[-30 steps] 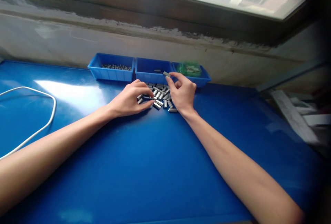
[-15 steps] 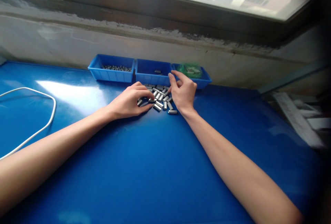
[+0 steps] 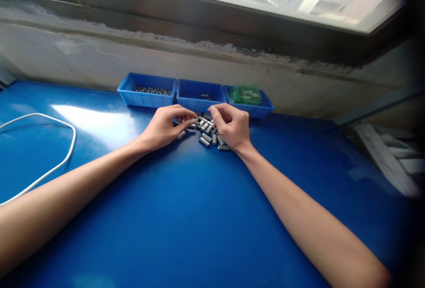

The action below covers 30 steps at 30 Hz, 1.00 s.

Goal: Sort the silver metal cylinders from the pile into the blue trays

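Several short silver metal bars (image 3: 206,138) lie in a loose pile on the blue table (image 3: 186,217). My left hand (image 3: 166,126) reaches over the pile's left side, thumb and forefinger closed in a pinch. What sits between those fingertips is too small to make out. Over the right side of the pile is my right hand (image 3: 234,126), its thumb and forefinger pressed together and the other fingers curled. Anything it holds is hidden. The two sets of fingertips are close to each other but apart, and both hands cover part of the pile.
Behind the pile stand three blue bins in a row. The left bin (image 3: 146,99) contains many small metal pieces, the middle bin (image 3: 199,103) a few bars, the right bin (image 3: 260,110) a green bag (image 3: 245,95). A white cable (image 3: 73,135) curves across the left. A window is behind.
My left fingertips have moved slightly up and away from the front of the pile. My right hand has come lower and inward from near the bins, towards the left fingertips. The view has shifted slightly.
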Motion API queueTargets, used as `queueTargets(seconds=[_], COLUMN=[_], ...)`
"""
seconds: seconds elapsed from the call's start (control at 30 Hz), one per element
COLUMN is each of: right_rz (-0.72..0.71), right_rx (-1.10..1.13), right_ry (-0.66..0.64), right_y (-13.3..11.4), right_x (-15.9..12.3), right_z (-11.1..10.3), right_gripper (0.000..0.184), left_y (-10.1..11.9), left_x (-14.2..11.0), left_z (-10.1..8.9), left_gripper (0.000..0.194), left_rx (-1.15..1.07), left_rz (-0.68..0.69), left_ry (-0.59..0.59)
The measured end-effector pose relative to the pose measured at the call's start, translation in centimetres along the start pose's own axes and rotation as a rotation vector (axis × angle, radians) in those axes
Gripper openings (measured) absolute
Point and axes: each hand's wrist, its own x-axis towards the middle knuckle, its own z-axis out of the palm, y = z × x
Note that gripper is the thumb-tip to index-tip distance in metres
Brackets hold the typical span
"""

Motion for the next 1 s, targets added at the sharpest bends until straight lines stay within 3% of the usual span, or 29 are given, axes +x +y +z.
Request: queueTargets(seconds=[0.13,0.23,0.47,0.57,0.77,0.93,1.0], right_rz=[-0.037,-0.126,-0.319,-0.392,-0.407,-0.36,-0.327], right_rx=[-0.004,-0.018,0.043,0.08,0.09,0.076,0.025], right_ry=[-0.037,-0.079,-0.14,-0.19,-0.265,-0.139,-0.054], right_y=[-0.43,-0.53,-0.55,-0.78,-0.97,-0.73,-0.58], right_x=[-0.08,-0.21,-0.34,-0.38,-0.63,-0.54,-0.31], right_z=[-0.13,-0.17,-0.38,-0.46,-0.2,-0.06,-0.08], right_gripper=[0.025,0.02,0.012,0.018,0.023,0.018,0.024], left_y=[-0.01,-0.18,-0.56,-0.42,0.02,-0.1,-0.03], left_x=[0.25,0.38,0.31,0.33,0.43,0.41,0.29], left_z=[-0.51,-0.85,-0.92,-0.93,-1.06,-0.53,-0.26], left_gripper=[0.043,0.051,0.049,0.046,0.051,0.048,0.04], left_rx=[-0.387,-0.511,-0.583,-0.571,-0.479,-0.437,-0.332], left_rz=[-0.26,-0.328,-0.346,-0.343,-0.331,-0.304,-0.228], left_ry=[0.081,0.104,0.092,0.086,0.053,0.076,0.081])
